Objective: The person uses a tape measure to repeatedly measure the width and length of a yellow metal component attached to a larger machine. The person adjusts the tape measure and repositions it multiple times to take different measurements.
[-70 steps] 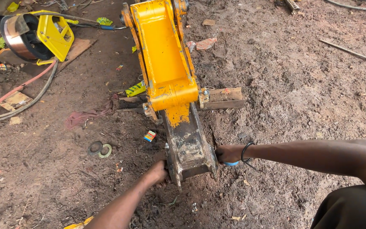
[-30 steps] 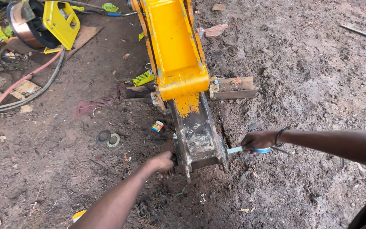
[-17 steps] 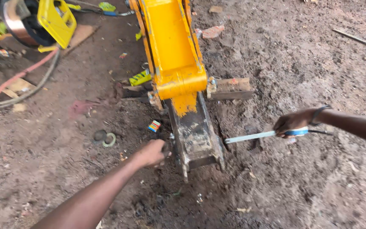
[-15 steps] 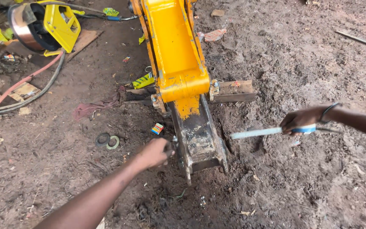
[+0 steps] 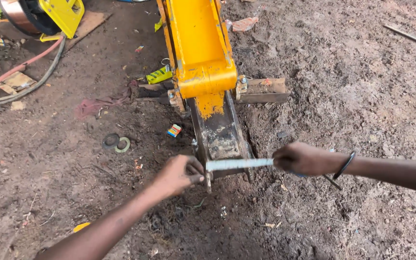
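Tape measure blade [image 5: 239, 164] level, crosswise over the dark bracket [image 5: 220, 139], both hands' fingers clamped on its ends.

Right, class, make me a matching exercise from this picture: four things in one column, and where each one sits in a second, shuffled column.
Things:
1. pale tape measure blade
2. two flat round rings
3. rusty metal block
4. red hose

Places:
A. on the dirt left of the yellow steel arm, lying side by side
B. stretched between the left hand and right hand across the arm's dark lower end
C. curving along the ground at far left
D. against the arm's right side, by its joint

Pairs: 1-B, 2-A, 3-D, 4-C
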